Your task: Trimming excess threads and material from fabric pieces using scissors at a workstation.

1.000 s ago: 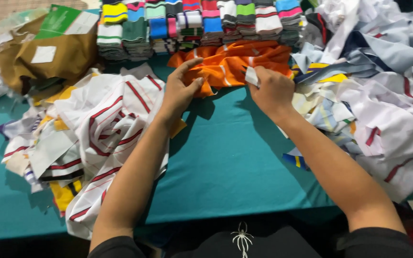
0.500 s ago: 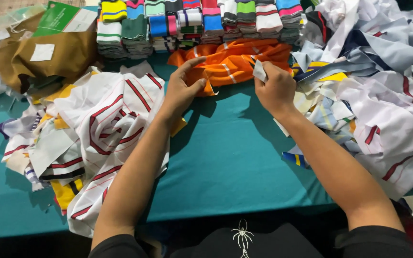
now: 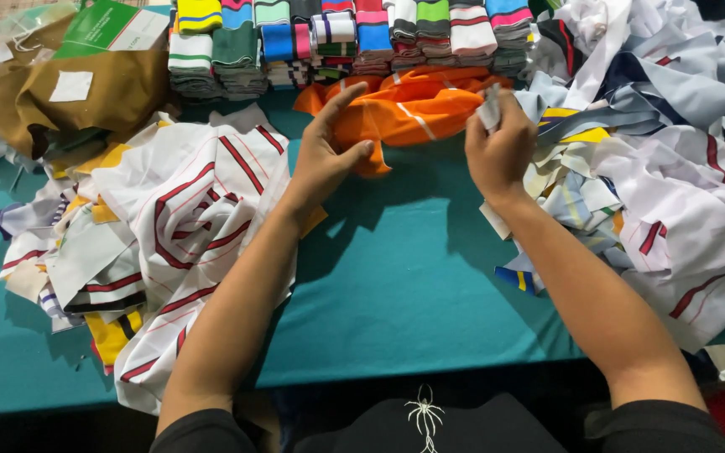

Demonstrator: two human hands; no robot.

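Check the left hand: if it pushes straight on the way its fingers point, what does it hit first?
Probably the orange cloth: the left hand points up and away, thumb already at its edge. Behind that lie the folded striped stacks.

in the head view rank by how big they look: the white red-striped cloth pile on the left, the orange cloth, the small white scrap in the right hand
1. white red-striped cloth pile
2. orange cloth
3. small white scrap, pinched in the right hand

The left hand (image 3: pixel 326 155) rests open-fingered against the orange cloth (image 3: pixel 409 109) on the teal table (image 3: pixel 396 277); the right hand (image 3: pixel 498 147) pinches a small pale scrap (image 3: pixel 489 107) beside it; striped folded collars (image 3: pixel 337 38) line the far edge.
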